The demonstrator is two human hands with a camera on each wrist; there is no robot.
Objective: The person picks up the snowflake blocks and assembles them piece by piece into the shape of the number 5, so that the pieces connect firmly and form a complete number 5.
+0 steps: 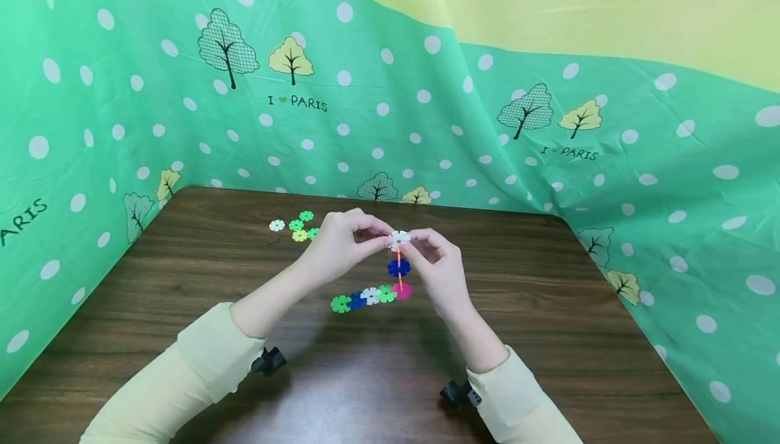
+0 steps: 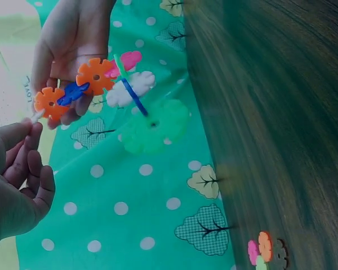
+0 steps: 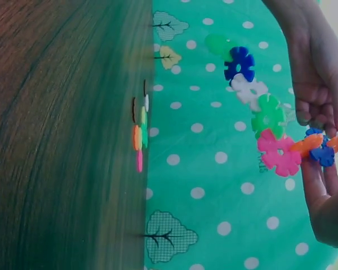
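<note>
My left hand (image 1: 341, 241) pinches a white notched plastic disc (image 1: 399, 239) between thumb and fingertips, and in the left wrist view that disc is seen edge-on. Facing it, my right hand (image 1: 440, 269) grips the upper end of a chain of interlocking discs, its fingers around the top orange disc (image 2: 50, 103). Below that orange disc come a blue disc (image 3: 322, 152), a second orange disc (image 2: 96, 76) and a pink disc (image 3: 279, 152). From the pink one the chain bends left through green (image 3: 268, 116), white (image 3: 249, 91), blue (image 3: 239, 64) and green discs, hanging above the table.
On the dark wooden table (image 1: 201, 275), loose discs lie toward the back left: a white disc (image 1: 277, 225), a yellow disc (image 1: 300, 235) and several green ones. An orange disc (image 2: 265, 246) lies there too. A green dotted curtain (image 1: 390, 132) stands behind the table.
</note>
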